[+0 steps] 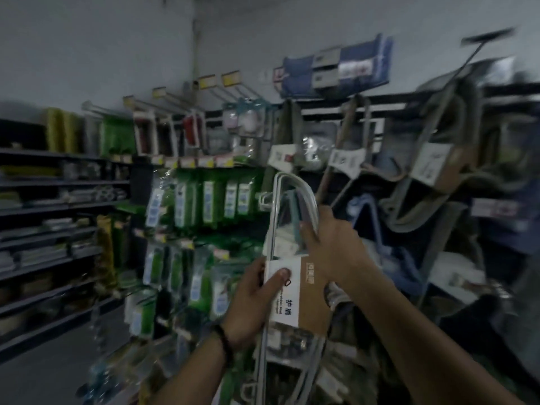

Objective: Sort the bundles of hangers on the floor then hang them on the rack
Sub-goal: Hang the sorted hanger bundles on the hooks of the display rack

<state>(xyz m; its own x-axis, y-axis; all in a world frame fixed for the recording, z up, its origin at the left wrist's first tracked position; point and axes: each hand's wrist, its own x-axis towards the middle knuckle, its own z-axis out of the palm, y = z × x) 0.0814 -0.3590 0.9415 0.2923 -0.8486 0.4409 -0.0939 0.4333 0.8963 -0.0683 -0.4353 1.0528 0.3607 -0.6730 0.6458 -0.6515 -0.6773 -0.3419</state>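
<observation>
Dim shop; pale hanger bundle (292,258), cardboard-banded.

Both arms are stretched forward and up, forearms bare. The left hand (252,299) sits lower, thumb pressed flat on the front of the white-and-brown cardboard sleeve around the pale plastic hanger bundle (295,287), fingers curled behind it. The right hand (330,247) is above that sleeve, fingers closed round the bundle's upper rods. Dark bead bracelet (223,342) on the left wrist.

Two bare forearms without sleeves, dark beaded bracelet (224,343) round the left wrist, right wrist unadorned
</observation>
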